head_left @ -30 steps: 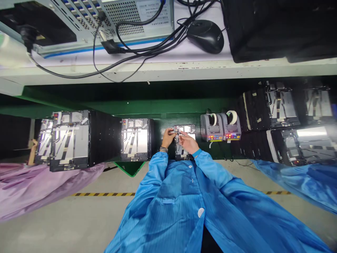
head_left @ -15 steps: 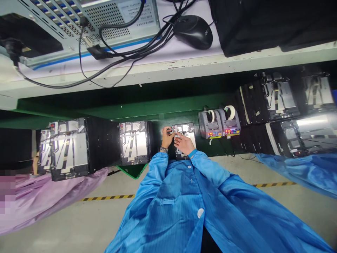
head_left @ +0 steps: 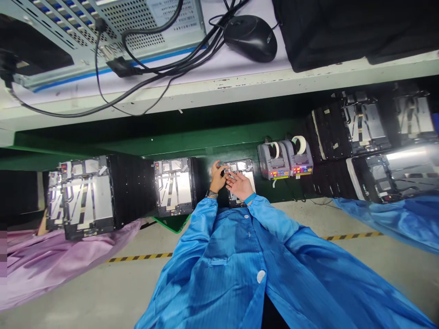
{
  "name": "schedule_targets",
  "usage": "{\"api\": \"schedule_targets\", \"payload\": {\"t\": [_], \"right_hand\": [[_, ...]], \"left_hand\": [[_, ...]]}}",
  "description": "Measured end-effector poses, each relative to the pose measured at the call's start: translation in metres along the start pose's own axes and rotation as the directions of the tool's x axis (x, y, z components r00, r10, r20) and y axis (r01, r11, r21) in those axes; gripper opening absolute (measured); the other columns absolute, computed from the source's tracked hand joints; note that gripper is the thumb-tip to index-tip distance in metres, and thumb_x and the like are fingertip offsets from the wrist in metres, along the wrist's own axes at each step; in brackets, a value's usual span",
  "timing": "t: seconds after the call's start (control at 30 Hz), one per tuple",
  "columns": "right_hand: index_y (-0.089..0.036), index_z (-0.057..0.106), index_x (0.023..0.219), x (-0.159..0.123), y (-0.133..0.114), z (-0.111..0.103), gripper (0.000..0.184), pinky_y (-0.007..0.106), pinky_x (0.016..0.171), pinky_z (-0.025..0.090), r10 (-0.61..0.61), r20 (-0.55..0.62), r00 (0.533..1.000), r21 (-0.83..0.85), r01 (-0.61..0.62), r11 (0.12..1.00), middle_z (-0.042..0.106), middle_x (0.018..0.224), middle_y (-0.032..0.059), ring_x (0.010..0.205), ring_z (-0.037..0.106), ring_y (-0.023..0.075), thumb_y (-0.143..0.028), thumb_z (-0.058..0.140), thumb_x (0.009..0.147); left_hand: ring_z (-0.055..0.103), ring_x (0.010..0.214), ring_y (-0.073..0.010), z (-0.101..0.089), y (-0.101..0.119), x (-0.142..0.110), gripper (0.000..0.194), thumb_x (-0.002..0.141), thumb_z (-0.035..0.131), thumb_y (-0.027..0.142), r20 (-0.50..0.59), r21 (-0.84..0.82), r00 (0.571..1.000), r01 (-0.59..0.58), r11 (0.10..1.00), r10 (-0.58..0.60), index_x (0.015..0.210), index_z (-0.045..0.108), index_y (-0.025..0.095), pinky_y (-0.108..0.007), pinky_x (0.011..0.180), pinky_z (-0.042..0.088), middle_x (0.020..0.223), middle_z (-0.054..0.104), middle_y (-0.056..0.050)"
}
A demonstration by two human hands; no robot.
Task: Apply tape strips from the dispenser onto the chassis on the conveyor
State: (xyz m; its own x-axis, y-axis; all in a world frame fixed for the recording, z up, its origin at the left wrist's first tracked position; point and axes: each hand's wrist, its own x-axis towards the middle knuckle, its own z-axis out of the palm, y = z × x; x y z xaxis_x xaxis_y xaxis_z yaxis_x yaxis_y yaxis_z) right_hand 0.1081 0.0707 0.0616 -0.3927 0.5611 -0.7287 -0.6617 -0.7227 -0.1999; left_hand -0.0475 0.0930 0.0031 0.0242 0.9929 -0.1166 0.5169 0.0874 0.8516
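An opened device panel [head_left: 244, 170], black-framed with a silver metal back and tape strips, lies on the green bench right in front of me. My left hand [head_left: 218, 177] rests on its upper left corner, fingers curled and pinched on a small part I cannot make out. My right hand [head_left: 240, 183] lies over the panel's left half, fingers stretched toward the same corner, close to the left hand. Both arms wear blue sleeves.
Two grey tape dispensers [head_left: 285, 161] stand right of the panel. More opened panels [head_left: 171, 185] lie left and at far right [head_left: 363, 125]. A shelf above carries a computer case [head_left: 103, 36], cables and a mouse [head_left: 249, 37]. A person's pink sleeve [head_left: 51, 260] is at left, a blue sleeve [head_left: 394, 224] at right.
My hands have drawn closer together at the panel's upper left corner. The view has shifted slightly.
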Motion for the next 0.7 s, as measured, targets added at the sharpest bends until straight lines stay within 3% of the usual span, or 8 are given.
{"api": "schedule_targets", "payload": {"t": [0.1, 0.2, 0.27, 0.33, 0.4, 0.47, 0.57, 0.7], "right_hand": [[-0.02, 0.064, 0.102, -0.001, -0.002, -0.003, 0.029, 0.036, 0.07, 0.053, -0.006, -0.016, 1.0, -0.027, 0.006, 1.0, 0.069, 0.087, 0.0083, 0.079, 0.064, 0.0223, -0.043, 0.047, 0.095], [-0.019, 0.065, 0.099, -0.005, -0.004, -0.012, 0.026, 0.034, 0.062, 0.049, -0.057, -0.092, 0.994, -0.321, 0.025, 0.947, 0.065, 0.073, 0.0056, 0.061, 0.056, 0.0197, -0.038, 0.048, 0.093], [-0.021, 0.068, 0.107, -0.009, -0.007, -0.017, 0.026, 0.033, 0.062, 0.048, -0.253, -0.078, 0.964, -0.657, 0.141, 0.741, 0.064, 0.071, 0.0028, 0.059, 0.054, 0.0192, -0.031, 0.051, 0.091], [-0.024, 0.069, 0.121, -0.011, -0.015, -0.019, 0.035, 0.034, 0.073, 0.051, -0.452, 0.102, 0.886, -0.907, 0.269, 0.323, 0.069, 0.083, 0.0034, 0.073, 0.06, 0.0212, -0.025, 0.052, 0.09], [-0.027, 0.069, 0.129, -0.009, -0.025, -0.019, 0.042, 0.035, 0.086, 0.05, -0.464, 0.313, 0.829, -0.948, 0.303, -0.099, 0.071, 0.101, 0.0059, 0.092, 0.063, 0.0235, -0.02, 0.051, 0.092], [-0.027, 0.068, 0.135, -0.005, -0.034, -0.017, 0.045, 0.034, 0.09, 0.049, -0.397, 0.414, 0.819, -0.894, 0.285, -0.346, 0.07, 0.109, 0.0084, 0.098, 0.064, 0.0247, -0.018, 0.048, 0.095], [-0.027, 0.064, 0.14, 0.002, -0.043, -0.017, 0.046, 0.032, 0.088, 0.047, -0.37, 0.455, 0.81, -0.838, 0.249, -0.486, 0.069, 0.109, 0.0089, 0.096, 0.064, 0.0238, -0.019, 0.044, 0.1], [-0.025, 0.064, 0.141, 0.006, -0.042, -0.021, 0.043, 0.031, 0.085, 0.046, -0.352, 0.488, 0.799, -0.795, 0.24, -0.557, 0.069, 0.108, 0.0086, 0.094, 0.063, 0.0229, -0.022, 0.043, 0.103]], "left_hand": [[0.05, 0.127, -0.0346, -0.002, 0.002, -0.001, 0.025, 0.086, 0.07, 0.024, 0.01, 0.052, 1.0, -0.005, 0.999, 0.004, 0.111, 0.075, 0.027, -0.055, 0.114, 0.036, 0.154, 0.039, -0.01], [0.05, 0.127, -0.0345, -0.002, 0.004, -0.002, 0.024, 0.088, 0.07, 0.029, 0.009, 0.05, 1.0, -0.004, 0.999, 0.003, 0.112, 0.075, 0.028, -0.055, 0.114, 0.035, 0.155, 0.039, -0.01], [0.05, 0.127, -0.0336, -0.002, 0.003, -0.002, 0.023, 0.088, 0.07, 0.032, 0.006, 0.033, 1.0, -0.002, 0.999, 0.002, 0.111, 0.075, 0.028, -0.054, 0.115, 0.034, 0.154, 0.04, -0.009], [0.05, 0.127, -0.033, -0.001, 0.001, -0.002, 0.023, 0.089, 0.07, 0.032, 0.004, 0.028, 1.0, -0.008, 1.0, 0.008, 0.111, 0.075, 0.028, -0.053, 0.116, 0.034, 0.153, 0.041, -0.009], [0.05, 0.127, -0.0328, 0.001, -0.001, -0.002, 0.024, 0.089, 0.069, 0.03, 0.003, 0.035, 1.0, -0.022, 0.999, 0.022, 0.112, 0.075, 0.027, -0.053, 0.117, 0.034, 0.153, 0.041, -0.01], [0.049, 0.13, -0.0327, 0.001, -0.002, -0.002, 0.024, 0.09, 0.068, 0.028, -0.006, 0.035, 0.999, -0.047, 0.998, 0.048, 0.113, 0.074, 0.026, -0.052, 0.117, 0.034, 0.152, 0.041, -0.011], [0.042, 0.14, -0.0322, 0.002, -0.003, -0.003, 0.024, 0.092, 0.065, 0.027, -0.013, 0.01, 0.994, -0.109, 0.994, 0.11, 0.114, 0.072, 0.024, -0.049, 0.119, 0.033, 0.15, 0.04, -0.014], [0.04, 0.144, -0.0298, 0.002, -0.002, -0.005, 0.024, 0.095, 0.061, 0.025, -0.014, -0.025, 0.989, -0.148, 0.989, 0.147, 0.117, 0.069, 0.021, -0.045, 0.119, 0.034, 0.15, 0.039, -0.017]]}}
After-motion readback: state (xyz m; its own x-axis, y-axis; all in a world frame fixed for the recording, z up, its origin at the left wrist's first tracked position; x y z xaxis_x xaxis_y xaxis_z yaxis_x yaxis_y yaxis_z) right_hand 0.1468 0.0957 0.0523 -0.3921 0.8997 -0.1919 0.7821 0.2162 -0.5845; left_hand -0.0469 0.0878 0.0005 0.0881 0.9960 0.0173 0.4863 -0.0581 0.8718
